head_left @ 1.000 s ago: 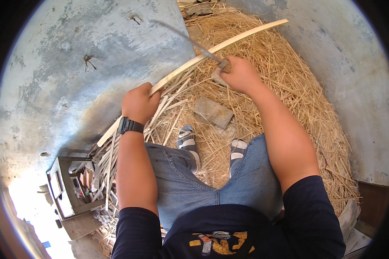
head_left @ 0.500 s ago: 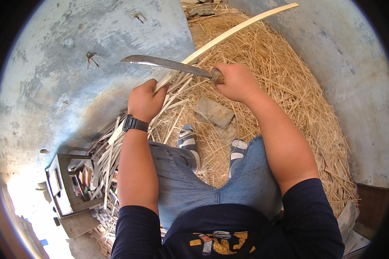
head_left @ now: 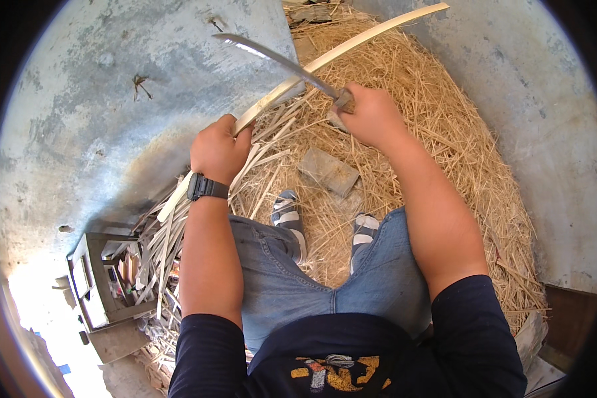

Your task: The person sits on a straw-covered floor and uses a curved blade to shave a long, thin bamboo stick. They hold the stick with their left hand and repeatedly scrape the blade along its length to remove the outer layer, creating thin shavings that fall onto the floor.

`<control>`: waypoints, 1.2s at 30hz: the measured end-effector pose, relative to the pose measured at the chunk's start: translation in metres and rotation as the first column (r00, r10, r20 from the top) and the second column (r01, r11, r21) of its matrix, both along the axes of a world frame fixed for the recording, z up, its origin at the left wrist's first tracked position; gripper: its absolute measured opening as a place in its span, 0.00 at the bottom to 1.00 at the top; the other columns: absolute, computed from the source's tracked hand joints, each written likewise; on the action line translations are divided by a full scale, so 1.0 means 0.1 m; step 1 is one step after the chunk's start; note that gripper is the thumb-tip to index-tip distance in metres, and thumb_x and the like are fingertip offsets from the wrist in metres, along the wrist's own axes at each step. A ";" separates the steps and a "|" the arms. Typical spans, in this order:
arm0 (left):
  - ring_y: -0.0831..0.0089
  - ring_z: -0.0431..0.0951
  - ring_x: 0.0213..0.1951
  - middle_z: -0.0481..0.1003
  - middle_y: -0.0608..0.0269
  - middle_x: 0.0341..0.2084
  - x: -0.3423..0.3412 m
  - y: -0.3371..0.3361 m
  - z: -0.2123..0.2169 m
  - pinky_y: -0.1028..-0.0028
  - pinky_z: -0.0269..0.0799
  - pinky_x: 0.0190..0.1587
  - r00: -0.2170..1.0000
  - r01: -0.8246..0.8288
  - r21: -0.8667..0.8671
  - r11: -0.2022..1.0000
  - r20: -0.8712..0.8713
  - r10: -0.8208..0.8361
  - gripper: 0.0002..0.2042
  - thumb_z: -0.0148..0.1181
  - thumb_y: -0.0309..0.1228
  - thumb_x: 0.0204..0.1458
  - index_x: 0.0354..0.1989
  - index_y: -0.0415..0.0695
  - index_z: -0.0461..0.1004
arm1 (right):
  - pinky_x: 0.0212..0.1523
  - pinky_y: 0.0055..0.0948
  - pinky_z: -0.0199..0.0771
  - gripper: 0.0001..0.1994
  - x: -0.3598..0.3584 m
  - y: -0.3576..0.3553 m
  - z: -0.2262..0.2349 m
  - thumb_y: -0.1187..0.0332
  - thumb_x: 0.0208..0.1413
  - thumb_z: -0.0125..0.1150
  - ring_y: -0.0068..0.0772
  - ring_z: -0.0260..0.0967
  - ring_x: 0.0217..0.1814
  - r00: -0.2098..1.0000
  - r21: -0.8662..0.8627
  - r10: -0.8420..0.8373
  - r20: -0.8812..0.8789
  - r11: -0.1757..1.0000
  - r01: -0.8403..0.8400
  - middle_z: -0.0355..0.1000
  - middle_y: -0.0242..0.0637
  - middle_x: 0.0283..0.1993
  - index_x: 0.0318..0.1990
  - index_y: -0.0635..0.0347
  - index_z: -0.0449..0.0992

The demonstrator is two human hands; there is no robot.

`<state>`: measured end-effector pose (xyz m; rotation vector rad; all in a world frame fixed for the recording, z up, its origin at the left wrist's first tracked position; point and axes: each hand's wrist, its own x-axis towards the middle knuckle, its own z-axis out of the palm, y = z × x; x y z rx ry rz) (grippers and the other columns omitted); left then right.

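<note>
My left hand (head_left: 220, 149), with a black watch on its wrist, is closed round a long pale strip of split bamboo (head_left: 358, 45). The strip runs up and to the right, bending slightly toward its far end; its near end (head_left: 172, 199) comes out below the hand. In my right hand (head_left: 376, 117) is the handle of a machete (head_left: 278, 58), with the long curved blade pointing up and left. The blade crosses the strip a little beyond my left hand; whether its edge touches the strip I cannot tell.
Straw-like shavings (head_left: 444, 152) are heaped over the floor ahead and to the right. A grey block (head_left: 330, 171) lies in front of my feet. Cut strips (head_left: 169, 249) pile up at the left beside a wooden frame (head_left: 103, 282). Bluish walls (head_left: 146, 40) rise on both sides.
The machete has moved up and right along the strip, away from my left hand, and its tip has swung upward. My left hand and the strip have shifted slightly left.
</note>
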<state>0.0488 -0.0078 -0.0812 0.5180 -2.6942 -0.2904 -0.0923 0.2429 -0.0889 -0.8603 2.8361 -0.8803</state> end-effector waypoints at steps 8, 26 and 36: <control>0.46 0.80 0.30 0.80 0.50 0.24 0.01 0.08 0.07 0.53 0.74 0.33 0.999 0.024 -0.056 0.998 0.025 -0.023 0.18 0.64 0.49 0.57 0.29 0.46 0.78 | 0.42 0.46 0.78 0.16 -0.13 0.08 -0.07 0.56 0.57 0.69 0.52 0.80 0.39 0.994 -0.075 0.070 0.081 0.995 -0.064 0.80 0.48 0.36 0.46 0.57 0.80; 0.46 0.79 0.29 0.78 0.50 0.23 0.06 -0.08 0.06 0.54 0.73 0.31 0.999 -0.020 -0.027 0.999 0.042 0.022 0.19 0.65 0.50 0.56 0.28 0.45 0.76 | 0.44 0.43 0.79 0.16 -0.41 0.26 -0.18 0.58 0.57 0.70 0.46 0.81 0.40 0.988 -0.268 -0.130 0.080 0.952 0.147 0.82 0.42 0.37 0.46 0.58 0.80; 0.47 0.79 0.28 0.78 0.51 0.22 0.04 -0.04 0.01 0.55 0.73 0.32 0.999 0.044 -0.007 0.999 -0.013 -0.044 0.22 0.66 0.52 0.55 0.26 0.43 0.76 | 0.46 0.45 0.79 0.13 -0.10 0.20 0.08 0.59 0.57 0.69 0.50 0.80 0.42 0.990 0.009 0.100 0.100 0.995 -0.102 0.82 0.47 0.39 0.44 0.56 0.80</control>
